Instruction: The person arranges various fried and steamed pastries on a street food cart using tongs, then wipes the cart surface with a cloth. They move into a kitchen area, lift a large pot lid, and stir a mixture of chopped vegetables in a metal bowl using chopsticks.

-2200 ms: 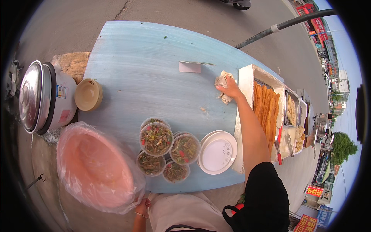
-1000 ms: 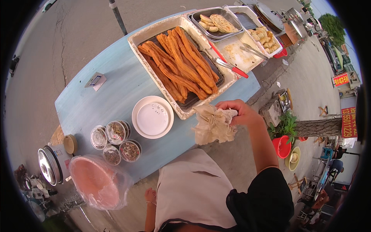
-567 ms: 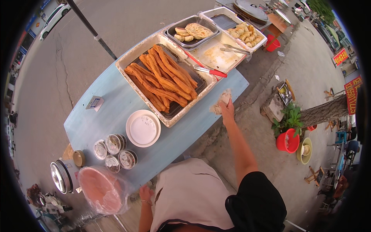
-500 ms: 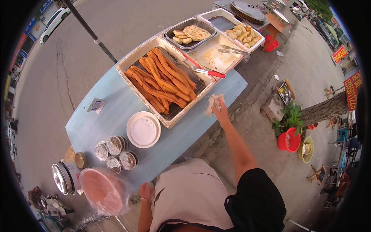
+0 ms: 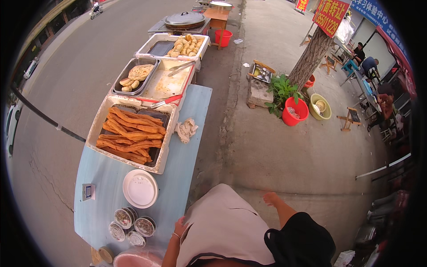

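My right hand [image 5: 270, 199] hangs over the pavement to the right of my apron [image 5: 224, 213], a little blurred, with its fingers loosely apart and nothing seen in them. My left hand [image 5: 180, 228] is low beside the apron, close to the table's edge; its fingers are partly hidden. A crumpled pale cloth [image 5: 187, 130] lies on the light-blue table [image 5: 187, 160], right of the foam box [image 5: 156, 165] that holds fried dough sticks [image 5: 129, 131]. Red-handled tongs [image 5: 165, 101] rest across the box's far corner. Nearer me sits a white plate [image 5: 140, 189].
Several lidded cups [image 5: 126, 218] stand near a small sign [image 5: 88, 192]. Beyond are a tray of flatbreads [image 5: 140, 72], metal tongs [image 5: 180, 68], buns [image 5: 187, 45] and a lidded pan [image 5: 185, 19]. Rightward are red [image 5: 295, 112] and yellow-green buckets [image 5: 320, 107], a tree trunk [image 5: 311, 58] and seated people.
My right hand has let go of the cloth, which now lies on the table, and has drawn back to my right side. My view has turned right, toward the pavement.
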